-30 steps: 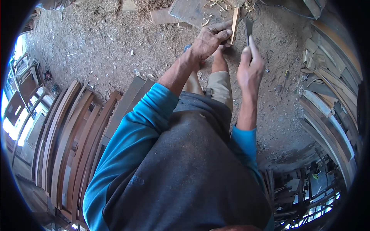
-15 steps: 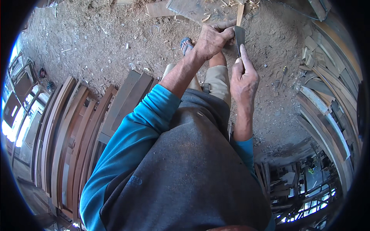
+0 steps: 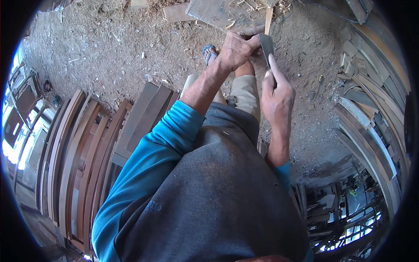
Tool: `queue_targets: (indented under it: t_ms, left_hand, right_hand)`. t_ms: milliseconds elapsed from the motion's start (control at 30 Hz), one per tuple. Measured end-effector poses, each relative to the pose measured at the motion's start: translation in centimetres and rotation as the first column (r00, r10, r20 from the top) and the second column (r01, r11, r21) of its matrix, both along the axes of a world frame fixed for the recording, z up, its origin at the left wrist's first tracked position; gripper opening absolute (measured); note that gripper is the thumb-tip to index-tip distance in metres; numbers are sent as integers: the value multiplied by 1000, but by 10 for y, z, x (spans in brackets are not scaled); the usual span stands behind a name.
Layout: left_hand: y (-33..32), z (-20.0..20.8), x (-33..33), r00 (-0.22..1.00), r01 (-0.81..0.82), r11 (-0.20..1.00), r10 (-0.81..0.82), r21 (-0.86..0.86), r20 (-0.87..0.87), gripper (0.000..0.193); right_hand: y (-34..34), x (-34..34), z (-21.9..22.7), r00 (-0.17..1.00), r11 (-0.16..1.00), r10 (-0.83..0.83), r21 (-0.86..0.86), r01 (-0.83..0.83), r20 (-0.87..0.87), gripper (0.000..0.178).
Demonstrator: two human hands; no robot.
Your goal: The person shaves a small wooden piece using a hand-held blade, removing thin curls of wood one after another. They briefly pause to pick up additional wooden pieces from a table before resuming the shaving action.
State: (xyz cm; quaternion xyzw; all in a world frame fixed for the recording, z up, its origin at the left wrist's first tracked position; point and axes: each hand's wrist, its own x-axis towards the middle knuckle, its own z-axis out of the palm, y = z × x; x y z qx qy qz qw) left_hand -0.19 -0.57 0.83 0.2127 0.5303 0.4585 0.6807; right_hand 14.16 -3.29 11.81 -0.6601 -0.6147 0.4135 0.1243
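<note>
My left hand [image 3: 238,49] is closed around the near end of a thin, pale wooden strip [image 3: 268,21], its index finger stretched along it. The strip points away from me at the top of the view. In my right hand [image 3: 278,94] is a knife with a broad grey blade [image 3: 266,47], the index finger laid along the blade's back. The blade's far end meets or nearly meets the strip beside my left thumb; exact contact is hard to make out. The knife's handle is hidden in my right palm.
Curled wood shavings [image 3: 239,6] lie on a flat board [image 3: 209,12] on the dirt floor. Long planks [image 3: 83,161] stand stacked at the left. More timber [image 3: 371,135] is piled at the right. A screwdriver-like tool [image 3: 320,79] lies on the ground.
The knife blade has shifted slightly left and toward me, and tilts more. My right wrist has swung a little to the right. My left hand has barely moved and still holds the strip.
</note>
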Motion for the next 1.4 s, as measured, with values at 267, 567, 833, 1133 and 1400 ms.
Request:
queue_targets:
  t_ms: [267,567,833,1133,1400]
  left_hand:
    - [1,-3,1,998,56,998,-56,-29,-6,31]
    - [-1,2,2,1000,24,999,-23,-36,19,44]
    - [6,9,5,993,75,997,-75,-7,-93,49]
    - [5,11,6,996,18,1000,-19,-10,-88,38]
    - [3,10,3,995,32,999,-33,-10,-90,32]
  right_hand:
    - [9,2,-11,1000,1000,-1,11,1,15,41]
    - [67,-1,-29,998,993,-38,-108,44,55,45]
    - [62,4,-42,999,999,-39,15,40,-21,45]
    - [5,-2,-11,1000,999,-15,50,14,9,40]
    - [30,-6,1,997,997,51,-61,-48,55,40]
